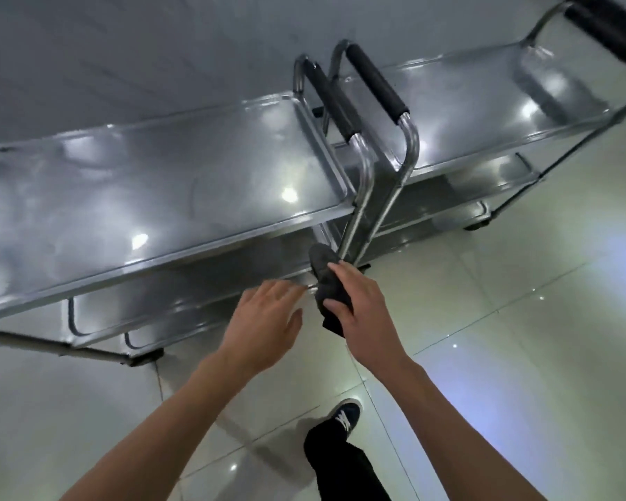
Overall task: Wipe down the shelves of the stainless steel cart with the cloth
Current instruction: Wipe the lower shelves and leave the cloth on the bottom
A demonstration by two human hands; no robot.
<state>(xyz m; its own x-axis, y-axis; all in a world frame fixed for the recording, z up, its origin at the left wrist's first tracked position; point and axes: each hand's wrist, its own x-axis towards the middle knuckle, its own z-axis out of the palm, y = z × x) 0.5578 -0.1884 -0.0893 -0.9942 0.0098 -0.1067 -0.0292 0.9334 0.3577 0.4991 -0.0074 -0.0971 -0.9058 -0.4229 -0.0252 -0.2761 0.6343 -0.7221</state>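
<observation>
A stainless steel cart [152, 197] with a shiny top shelf and lower shelves stands in front of me on the left. My right hand [362, 309] grips a dark grey cloth [326, 273] at the cart's near right corner, beside its upright leg [351, 233]. The cloth's top touches that leg near the lower shelf's edge. My left hand [264, 320] hovers open with spread fingers just left of the cloth, over the lower shelf's front rim [196, 312].
A second steel cart [485, 113] stands to the right, its black-padded handle [376, 81] close to the first cart's handle [333, 99]. Glossy tiled floor [521, 356] lies around. My leg and shoe [344, 421] are below my hands.
</observation>
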